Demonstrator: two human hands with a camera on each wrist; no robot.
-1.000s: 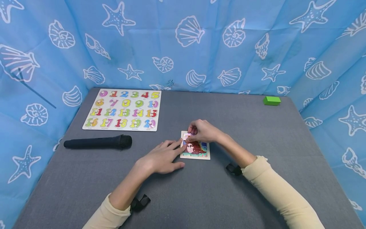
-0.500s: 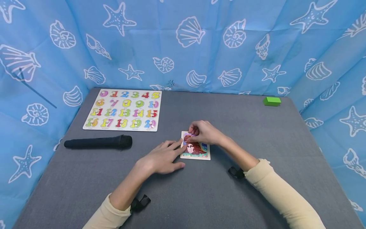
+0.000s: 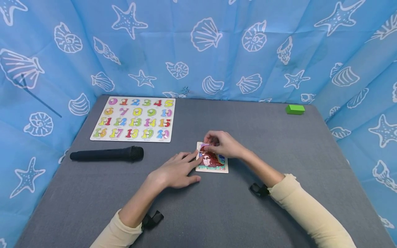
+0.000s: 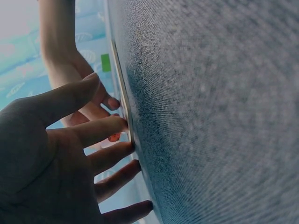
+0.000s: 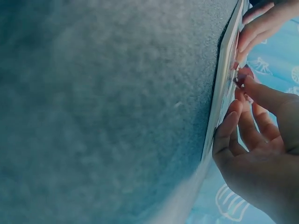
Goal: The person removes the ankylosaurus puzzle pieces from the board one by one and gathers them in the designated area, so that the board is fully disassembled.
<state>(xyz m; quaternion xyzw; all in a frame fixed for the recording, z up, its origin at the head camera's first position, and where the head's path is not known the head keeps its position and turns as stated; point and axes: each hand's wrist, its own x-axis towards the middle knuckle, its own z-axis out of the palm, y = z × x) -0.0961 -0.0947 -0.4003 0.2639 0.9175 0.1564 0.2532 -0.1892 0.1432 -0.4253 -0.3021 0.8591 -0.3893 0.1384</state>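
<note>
A small jigsaw puzzle in a pale wooden frame lies on the grey table, its picture showing a reddish-brown figure. My left hand has its fingers spread, and the fingertips rest on the puzzle's left side. Over the upper part of the puzzle, my right hand hides some of the picture. In the right wrist view, thumb and fingers of that hand pinch a small reddish puzzle piece, tilted up from the board. The left wrist view shows the left fingers straight against the board's thin edge.
A number puzzle board lies at the back left, with a black microphone in front of it. Near the back right corner is a green block. A blue curtain with shell prints surrounds the table's back and sides.
My right hand shifts slightly right over the puzzle, and a reddish-brown patch now shows by its thumb at the upper left. My left hand stays in place.
</note>
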